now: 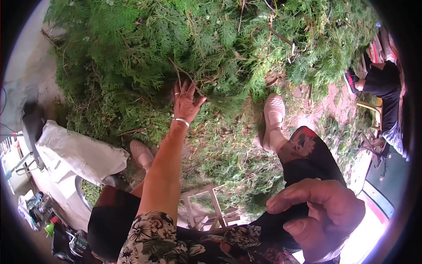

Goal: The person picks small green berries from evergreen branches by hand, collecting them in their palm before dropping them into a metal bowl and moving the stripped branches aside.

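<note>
My left hand (188, 103) reaches forward with its fingers spread over a pile of green cypress-like branches (145, 48). A thin forked bare twig (176, 70) lies at its fingertips, and no firm grip on it shows. On the left wrist is a pale bangle (181, 121). My right hand (323, 215) is raised close to the camera at the lower right. Its fingers are curled, with the thumb and forefinger apart and nothing visible between them.
Small cut sprigs (237, 163) cover the ground between my pink shoes (274, 110). A white sack (81, 152) lies at left, above a round container of green bits (90, 191). Another person's dark-clothed leg (380, 81) is at right. A wooden stool (202, 202) stands below.
</note>
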{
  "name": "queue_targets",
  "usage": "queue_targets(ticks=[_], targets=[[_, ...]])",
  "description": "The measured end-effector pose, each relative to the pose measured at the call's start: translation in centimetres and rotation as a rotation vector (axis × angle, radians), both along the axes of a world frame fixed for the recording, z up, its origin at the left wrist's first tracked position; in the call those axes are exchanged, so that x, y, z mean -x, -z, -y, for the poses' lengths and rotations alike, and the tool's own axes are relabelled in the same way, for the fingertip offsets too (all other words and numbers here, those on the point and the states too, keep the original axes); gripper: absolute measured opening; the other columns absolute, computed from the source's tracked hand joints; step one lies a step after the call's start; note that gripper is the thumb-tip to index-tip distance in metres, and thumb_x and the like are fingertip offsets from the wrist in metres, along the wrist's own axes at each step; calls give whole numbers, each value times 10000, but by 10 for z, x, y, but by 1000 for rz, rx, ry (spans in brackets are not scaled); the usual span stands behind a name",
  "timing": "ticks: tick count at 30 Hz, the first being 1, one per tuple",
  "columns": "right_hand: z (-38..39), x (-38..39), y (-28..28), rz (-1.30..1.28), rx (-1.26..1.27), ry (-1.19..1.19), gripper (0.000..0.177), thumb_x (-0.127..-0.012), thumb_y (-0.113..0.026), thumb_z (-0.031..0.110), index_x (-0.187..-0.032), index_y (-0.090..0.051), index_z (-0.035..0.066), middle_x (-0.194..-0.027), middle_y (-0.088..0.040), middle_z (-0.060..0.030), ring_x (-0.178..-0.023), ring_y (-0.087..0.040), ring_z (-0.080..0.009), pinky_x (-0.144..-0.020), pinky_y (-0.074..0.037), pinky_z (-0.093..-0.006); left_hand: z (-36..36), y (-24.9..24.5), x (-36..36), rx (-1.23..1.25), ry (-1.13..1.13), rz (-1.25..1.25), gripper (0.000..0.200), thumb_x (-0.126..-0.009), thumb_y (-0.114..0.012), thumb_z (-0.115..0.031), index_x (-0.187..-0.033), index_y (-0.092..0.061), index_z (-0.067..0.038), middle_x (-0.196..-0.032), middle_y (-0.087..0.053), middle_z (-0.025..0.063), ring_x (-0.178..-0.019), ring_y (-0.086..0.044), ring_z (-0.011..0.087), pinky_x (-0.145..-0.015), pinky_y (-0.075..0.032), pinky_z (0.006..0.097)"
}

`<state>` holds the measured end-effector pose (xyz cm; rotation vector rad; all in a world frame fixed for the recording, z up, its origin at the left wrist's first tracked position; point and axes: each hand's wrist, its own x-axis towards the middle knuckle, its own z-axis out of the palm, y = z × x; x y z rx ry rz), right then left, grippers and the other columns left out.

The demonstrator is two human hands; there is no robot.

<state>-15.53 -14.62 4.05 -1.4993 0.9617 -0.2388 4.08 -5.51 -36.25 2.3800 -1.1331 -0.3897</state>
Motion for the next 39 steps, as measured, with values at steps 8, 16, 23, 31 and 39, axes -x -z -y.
queue_targets(ticks=[8, 16, 23, 31, 39], targets=[[12, 4, 4, 159, 95, -292, 317, -866, -649, 82, -1106, -551, -101, -933, -644, -147, -852, -636, -196, -761, -532, -291, 9, 5, 68, -58, 10, 26, 508, -742, -720, -218, -1220, -564, -144, -1406, -420, 92, -1315, -330, 342, -1102, -273, 491], [-17, -8, -6, -16, -14, 94, 434, -767, -765, 244, -915, -556, -107, -747, -644, -181, -685, -662, -243, -637, -555, -323, -76, -33, 38, 106, 102, 123, 416, -809, -638, -316, -1166, -592, -107, -1280, -514, 100, -1280, -364, 390, -1074, -314, 514], [-16, -15, -4, -128, -11, 63, 462, -765, -762, 271, -930, -548, -104, -785, -631, -176, -687, -661, -250, -631, -554, -318, -57, -17, -3, -137, 36, -37, 428, -783, -660, -243, -1188, -576, -133, -1299, -492, 153, -1264, -373, 405, -1013, -359, 515], [-22, -22, 6, -88, 9, 32, 418, -771, -745, 232, -934, -555, -103, -769, -639, -188, -693, -662, -246, -634, -553, -316, -71, -18, 31, -18, -74, 113, 740, -816, -585, -511, -1381, -362, -88, -1377, -410, 190, -1339, -263, 421, -1056, -242, 594], [-18, -15, 3, -68, 285, -168, 345, -788, -717, 184, -926, -581, -101, -776, -654, -158, -704, -655, -209, -642, -528, -289, -73, -28, 119, -436, 391, 158, 894, -733, -671, -485, -1438, -266, -112, -1489, -243, 132, -1391, -155, 363, -1082, -137, 642]])
